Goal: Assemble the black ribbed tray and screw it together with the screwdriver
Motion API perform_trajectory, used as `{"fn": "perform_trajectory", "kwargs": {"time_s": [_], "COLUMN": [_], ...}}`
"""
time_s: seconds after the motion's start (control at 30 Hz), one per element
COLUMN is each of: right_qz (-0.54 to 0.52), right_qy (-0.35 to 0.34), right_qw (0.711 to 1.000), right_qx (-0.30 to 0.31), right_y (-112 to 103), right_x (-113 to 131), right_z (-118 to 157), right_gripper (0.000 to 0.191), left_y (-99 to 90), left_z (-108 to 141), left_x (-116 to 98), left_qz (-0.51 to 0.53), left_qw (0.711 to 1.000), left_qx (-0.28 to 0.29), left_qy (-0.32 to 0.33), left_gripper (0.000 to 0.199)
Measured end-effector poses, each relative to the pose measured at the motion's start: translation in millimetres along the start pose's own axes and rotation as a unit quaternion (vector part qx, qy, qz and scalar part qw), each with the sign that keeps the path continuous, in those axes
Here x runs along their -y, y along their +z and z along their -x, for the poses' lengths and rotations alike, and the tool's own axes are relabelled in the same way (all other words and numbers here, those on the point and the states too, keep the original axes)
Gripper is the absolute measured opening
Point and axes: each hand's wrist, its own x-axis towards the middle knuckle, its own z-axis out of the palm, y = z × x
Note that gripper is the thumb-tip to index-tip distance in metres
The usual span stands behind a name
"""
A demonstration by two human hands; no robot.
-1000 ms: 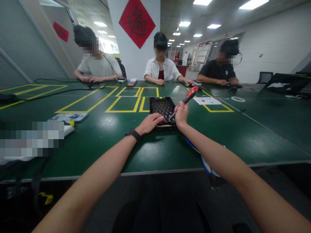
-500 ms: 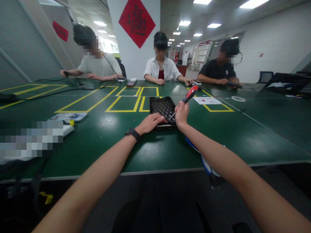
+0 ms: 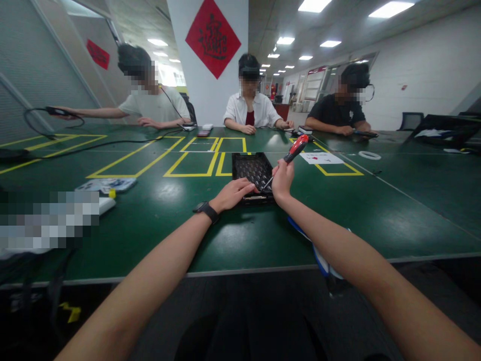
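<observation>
A black plastic case with a dimpled inside lies on the green table in front of me. My left hand, with a dark watch on the wrist, rests across its near left corner, fingers stretched out toward the right. Wrapped round a screwdriver with a red and black handle, my right hand is at the case's right side. The screwdriver leans, handle up to the right, and its thin shaft points down into the near part of the case. What the tip touches is too small to make out.
Yellow tape marks the green table. A blue and white item lies under my right forearm, a paper sheet and tape roll beyond. White boxes stand at left. Three people sit opposite; one stretches out a hand with a black device.
My hands, the screwdriver and the case keep nearly the same places. Across the table, the person at left has stretched an arm outward and raised the black device with its cable.
</observation>
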Motion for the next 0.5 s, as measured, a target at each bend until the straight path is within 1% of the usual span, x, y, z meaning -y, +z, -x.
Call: {"fn": "perform_trajectory", "kwargs": {"time_s": [0.27, 0.5], "right_qz": [-0.007, -0.021], "right_qy": [0.016, 0.012], "right_qw": [1.000, 1.000], "right_qx": [-0.001, 0.013], "right_y": [-0.3, 0.6], "right_x": [3.4, 3.2], "right_z": [1.3, 2.2], "right_gripper": [0.014, 0.017], "left_y": [2.7, 2.0], "left_z": [0.5, -0.2], "left_x": [-1.3, 1.4], "left_qz": [-0.005, -0.005], "left_qw": [0.999, 1.000], "left_qx": [-0.020, -0.008], "left_qy": [-0.031, -0.023], "left_gripper": [0.053, 0.055]}}
